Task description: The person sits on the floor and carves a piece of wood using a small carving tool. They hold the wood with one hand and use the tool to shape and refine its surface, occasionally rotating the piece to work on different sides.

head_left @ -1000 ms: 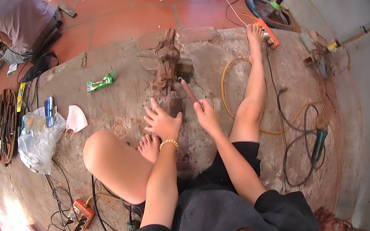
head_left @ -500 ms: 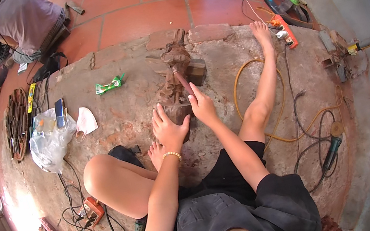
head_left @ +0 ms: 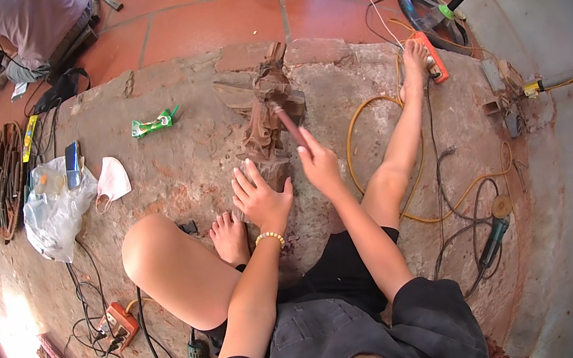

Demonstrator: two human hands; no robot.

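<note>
A brown carved wooden piece (head_left: 265,110) with a rough, knotted outline lies on the worn floor in front of me. My right hand (head_left: 320,165) is closed around a slim tool with a reddish-brown handle (head_left: 290,127). The tool's far end meets the carving's upper part, and its tip cannot be made out. My left hand (head_left: 261,197) has its fingers spread at the near end of the carving, beside a dark wooden block (head_left: 275,175). Whether the palm presses on the wood is hidden.
Left lie a white mask (head_left: 112,180), a plastic bag (head_left: 60,219), a phone (head_left: 72,164), a green wrapper (head_left: 154,123) and a bundle of tools (head_left: 6,182). Right are a yellow hose (head_left: 349,145), an angle grinder (head_left: 495,238) and an orange power strip (head_left: 434,59). Another person (head_left: 37,27) sits far left.
My left foot and knee have shifted, showing more of the foot. My right foot now overlaps the power strip. The tool's handle has tilted slightly, and the whole view has moved a little.
</note>
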